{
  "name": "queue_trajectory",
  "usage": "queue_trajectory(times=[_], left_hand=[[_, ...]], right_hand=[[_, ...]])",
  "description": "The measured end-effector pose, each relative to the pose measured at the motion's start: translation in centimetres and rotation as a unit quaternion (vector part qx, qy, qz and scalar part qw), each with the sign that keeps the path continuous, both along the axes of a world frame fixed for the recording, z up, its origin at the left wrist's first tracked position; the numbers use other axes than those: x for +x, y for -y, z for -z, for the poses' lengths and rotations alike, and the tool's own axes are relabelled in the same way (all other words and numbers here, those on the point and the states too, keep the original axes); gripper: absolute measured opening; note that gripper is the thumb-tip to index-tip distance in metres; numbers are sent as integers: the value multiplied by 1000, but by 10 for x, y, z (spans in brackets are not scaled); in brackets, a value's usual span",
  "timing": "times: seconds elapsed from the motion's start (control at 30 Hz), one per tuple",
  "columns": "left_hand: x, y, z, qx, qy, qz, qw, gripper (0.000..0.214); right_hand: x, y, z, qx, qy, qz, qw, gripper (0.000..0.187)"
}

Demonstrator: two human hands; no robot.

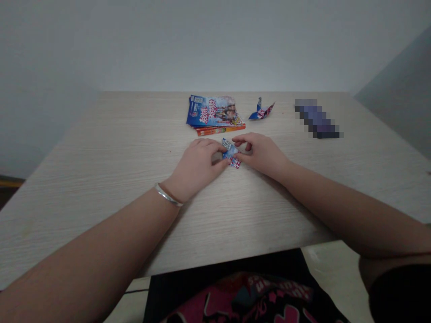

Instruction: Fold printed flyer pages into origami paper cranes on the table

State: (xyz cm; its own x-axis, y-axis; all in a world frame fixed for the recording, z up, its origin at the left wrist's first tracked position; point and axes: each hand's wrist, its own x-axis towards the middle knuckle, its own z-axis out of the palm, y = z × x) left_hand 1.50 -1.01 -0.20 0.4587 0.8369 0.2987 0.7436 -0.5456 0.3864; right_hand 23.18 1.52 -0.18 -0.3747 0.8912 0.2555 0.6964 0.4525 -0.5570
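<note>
A small folded paper, blue and white with red print and a patterned flap, lies on the table between my two hands. My left hand pinches its left side, thumb at the lower edge and fingertips at the upper part. From the other side, my right hand touches the paper with its thumb. Its index finger is lifted away from that thumb, and the other fingers are curled. Just beyond stands a folded paper crane in the same blue and red print.
A stack of printed blue leaflets lies at the back, with an orange printed strip along its front edge. A blurred dark purple object is at the back right. The pale wooden table meets a wall behind.
</note>
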Motion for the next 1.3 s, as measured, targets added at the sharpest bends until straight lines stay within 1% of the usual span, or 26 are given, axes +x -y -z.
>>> queue_trajectory(times=[0.1,0.17,0.23,0.3,0.37,0.4,0.47,0.53,0.57,0.6,0.67,0.7,0.8,0.9,1.0,1.07,1.13,1.17,1.3], left_hand=[[2,2,0,10,-16,-74,997,45],[2,2,1,13,-23,-99,995,45],[1,1,1,12,-16,-92,996,35],[0,0,2,9,12,-81,997,27],[0,-2,3,-3,49,-75,996,22],[1,-3,4,-13,71,-72,995,23],[1,-4,5,-31,122,-63,990,34],[1,-5,7,-40,170,-42,984,48],[0,-5,7,-37,175,-27,983,48],[-1,-6,7,-30,165,-7,986,43],[-4,-7,6,-7,100,38,994,23],[-6,-7,6,2,65,58,996,17],[-11,-9,2,14,4,101,995,21],[-16,-11,-1,16,-12,165,986,25],[-21,-12,-5,-4,-26,228,973,28],[-23,-10,-8,-13,-49,231,972,31],[-23,-7,-11,-14,-85,211,974,38],[-22,-4,-14,-15,-105,198,974,42],[-15,8,-24,-20,-175,190,966,46]], right_hand=[[0,-1,1,41,19,-22,999,30],[1,-2,3,34,7,-30,999,29],[2,-2,4,14,-15,-37,999,30],[3,-3,6,0,-40,-43,998,33],[4,-4,8,-5,-64,-44,997,30],[5,-5,9,-3,-72,-48,996,25],[7,-8,11,12,-78,-68,995,14],[9,-11,12,46,-74,-104,991,14],[10,-13,12,68,-67,-124,988,15],[11,-13,12,89,-56,-146,984,13],[13,-13,11,118,-24,-185,975,4],[14,-12,11,125,-6,-199,972,3],[20,-10,9,130,29,-217,967,14],[27,-10,10,130,34,-229,964,22],[34,-12,12,122,22,-273,954,30],[38,-14,13,126,13,-300,946,37],[39,-15,12,137,13,-308,941,41],[38,-15,11,140,20,-310,940,40],[36,-13,5,145,70,-315,935,39]])
